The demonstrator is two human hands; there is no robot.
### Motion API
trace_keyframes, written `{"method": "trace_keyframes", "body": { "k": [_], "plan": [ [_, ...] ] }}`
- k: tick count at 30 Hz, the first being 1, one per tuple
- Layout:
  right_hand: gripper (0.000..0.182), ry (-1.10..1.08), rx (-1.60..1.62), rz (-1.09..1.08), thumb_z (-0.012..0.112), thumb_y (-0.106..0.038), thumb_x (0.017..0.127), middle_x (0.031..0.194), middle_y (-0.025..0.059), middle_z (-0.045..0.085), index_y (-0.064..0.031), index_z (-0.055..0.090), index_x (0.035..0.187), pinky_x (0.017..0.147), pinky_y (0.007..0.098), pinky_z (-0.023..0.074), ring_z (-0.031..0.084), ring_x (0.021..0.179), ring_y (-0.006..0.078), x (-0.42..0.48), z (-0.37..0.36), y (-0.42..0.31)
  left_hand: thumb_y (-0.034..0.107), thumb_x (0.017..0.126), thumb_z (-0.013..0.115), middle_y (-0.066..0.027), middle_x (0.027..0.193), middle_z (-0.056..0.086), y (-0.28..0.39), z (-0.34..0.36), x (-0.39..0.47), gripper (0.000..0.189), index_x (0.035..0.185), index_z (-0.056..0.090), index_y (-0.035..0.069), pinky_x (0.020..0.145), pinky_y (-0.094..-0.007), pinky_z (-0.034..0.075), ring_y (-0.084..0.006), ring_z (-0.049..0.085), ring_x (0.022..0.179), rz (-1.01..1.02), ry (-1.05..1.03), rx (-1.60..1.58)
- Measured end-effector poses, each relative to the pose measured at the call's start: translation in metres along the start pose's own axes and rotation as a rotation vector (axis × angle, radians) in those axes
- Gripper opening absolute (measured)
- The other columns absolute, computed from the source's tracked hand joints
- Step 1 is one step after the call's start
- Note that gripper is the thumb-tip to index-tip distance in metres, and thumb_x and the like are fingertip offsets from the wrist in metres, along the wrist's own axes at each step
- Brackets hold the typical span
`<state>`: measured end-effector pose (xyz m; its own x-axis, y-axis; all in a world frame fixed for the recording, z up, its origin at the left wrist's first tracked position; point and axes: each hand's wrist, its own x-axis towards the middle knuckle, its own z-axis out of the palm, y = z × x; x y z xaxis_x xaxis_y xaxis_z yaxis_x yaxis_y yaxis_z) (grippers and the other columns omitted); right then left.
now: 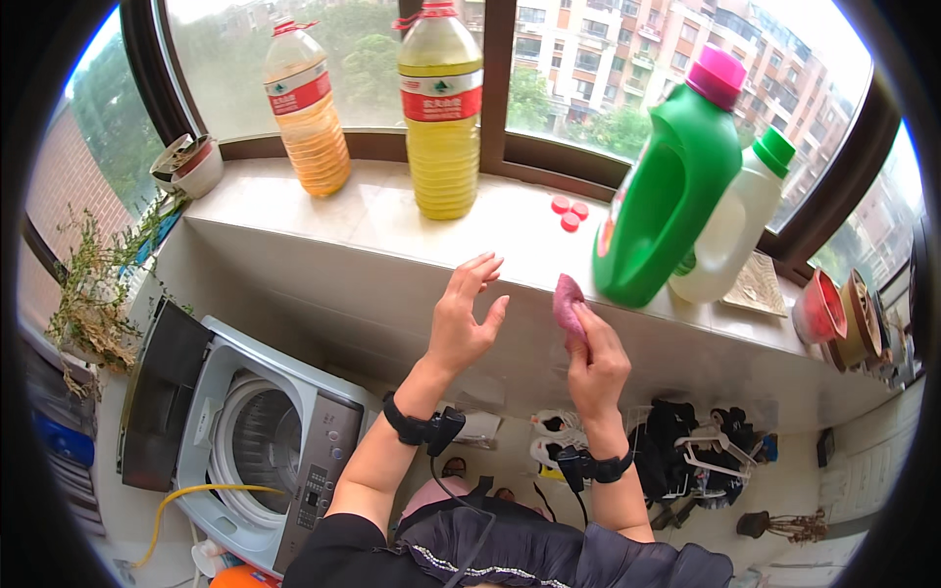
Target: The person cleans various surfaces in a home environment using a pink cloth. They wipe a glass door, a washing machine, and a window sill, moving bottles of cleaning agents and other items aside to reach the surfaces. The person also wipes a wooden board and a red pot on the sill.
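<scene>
My right hand (599, 360) pinches a folded pink cloth (567, 305) between thumb and fingers, just off the front edge of the tiled windowsill (375, 195). To its left, my left hand (464, 316) is raised with the thumb spread away from the fingers and nothing in it. Beyond the left hand stands a large plastic bottle of yellow liquid (443, 147). A second bottle, with orange liquid (312, 143), is farther left. Three red bottle caps (569, 213) lie on the sill. Nearest my right hand is a green detergent jug with a pink cap (673, 191).
Behind the green jug is a translucent white jug (724, 228). Flower pots (820, 309) line the sill's right end. Below left, a top-loading washing machine (257, 441) has its lid (165, 404) raised and a yellow hose (198, 491) running in. Shoes (555, 437) rest on the floor.
</scene>
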<state>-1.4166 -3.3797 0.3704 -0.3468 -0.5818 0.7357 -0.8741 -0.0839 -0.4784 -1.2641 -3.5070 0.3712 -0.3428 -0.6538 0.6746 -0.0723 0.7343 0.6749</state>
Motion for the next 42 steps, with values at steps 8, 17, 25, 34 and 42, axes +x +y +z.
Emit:
{"method": "trace_keyframes", "body": {
  "k": [8,17,25,34,42],
  "plan": [
    [0.033,-0.115,-0.357,-0.104,0.061,-0.018,0.09,0.124,0.0128,0.06,-0.0102,0.061,0.122,0.106,0.0469,0.0379,0.054,0.12,0.0323,0.029,0.073,-0.04,-0.002,0.083,0.061,-0.0111,0.117,0.057,-0.041,-0.083,-0.003,0.039,0.121,0.056,0.004,0.075,-0.0276,0.053,-0.0182,0.065,0.09,-0.157,0.17,-0.009],
    [0.042,-0.181,-0.143,-0.316,0.065,-0.015,0.081,0.127,0.02,0.057,-0.0054,0.059,0.121,0.105,0.0493,0.0377,0.051,0.122,0.0394,0.04,0.175,-0.093,-0.004,0.083,0.06,-0.0119,0.116,0.057,-0.053,-0.111,-0.018,0.038,0.12,0.055,0.001,0.073,-0.0263,0.053,-0.018,0.065,0.089,-0.189,0.266,0.077],
    [0.038,-0.273,0.062,-0.402,0.061,-0.011,0.081,0.125,0.0183,0.059,-0.0049,0.06,0.118,0.109,0.0476,0.0327,0.051,0.124,0.0329,0.046,0.18,-0.084,-0.004,0.086,0.058,-0.009,0.118,0.057,-0.043,-0.109,-0.026,0.036,0.122,0.054,0.001,0.073,-0.0256,0.053,-0.0171,0.064,0.092,-0.247,0.312,0.184],
    [0.035,-0.246,-0.222,-0.196,0.062,-0.014,0.086,0.12,0.0137,0.063,-0.0087,0.062,0.121,0.109,0.0461,0.0342,0.056,0.12,0.0273,0.037,0.058,-0.006,-0.003,0.084,0.059,-0.0118,0.119,0.055,-0.044,-0.092,-0.036,0.036,0.12,0.056,0.003,0.071,-0.0269,0.054,-0.0182,0.065,0.088,-0.259,0.339,0.203],
    [0.046,-0.265,-0.281,-0.299,0.062,-0.02,0.088,0.129,0.0261,0.053,-0.0032,0.053,0.13,0.108,0.0509,0.0337,0.048,0.124,0.0428,0.04,0.11,-0.042,-0.002,0.08,0.063,-0.0117,0.124,0.051,-0.052,-0.115,-0.029,0.044,0.123,0.054,0.005,0.077,-0.0301,0.052,-0.0193,0.063,0.092,-0.325,0.33,0.261]
  ]
}}
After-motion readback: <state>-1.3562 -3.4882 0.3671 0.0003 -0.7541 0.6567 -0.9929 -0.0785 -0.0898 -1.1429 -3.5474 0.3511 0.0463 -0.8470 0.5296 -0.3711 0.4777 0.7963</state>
